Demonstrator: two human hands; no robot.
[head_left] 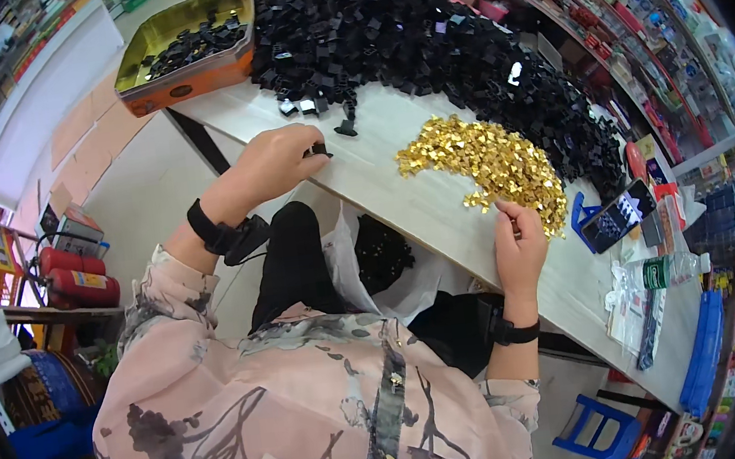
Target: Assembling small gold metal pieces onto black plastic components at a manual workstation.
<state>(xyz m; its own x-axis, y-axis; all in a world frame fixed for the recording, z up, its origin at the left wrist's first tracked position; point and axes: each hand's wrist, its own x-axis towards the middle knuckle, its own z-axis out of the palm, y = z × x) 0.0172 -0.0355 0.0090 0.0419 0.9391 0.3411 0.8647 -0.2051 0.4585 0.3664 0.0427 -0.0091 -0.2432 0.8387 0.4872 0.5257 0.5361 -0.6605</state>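
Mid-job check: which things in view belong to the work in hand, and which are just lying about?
Apparently in use:
small black piece held in left hand
gold heap, right hand at its edge
black heap
orange tin of black pieces

Probably just lying about:
phone
plastic bottle
fire extinguishers
blue stool

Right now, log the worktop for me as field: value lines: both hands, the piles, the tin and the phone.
left hand: holds a small black piece by the near edge of the table
right hand: at the near side of the gold pile; any held piece hidden
black pile: larger, beyond the gold pile
orange tin: open, left of the black pile, black pieces inside
smartphone: right of the gold pile
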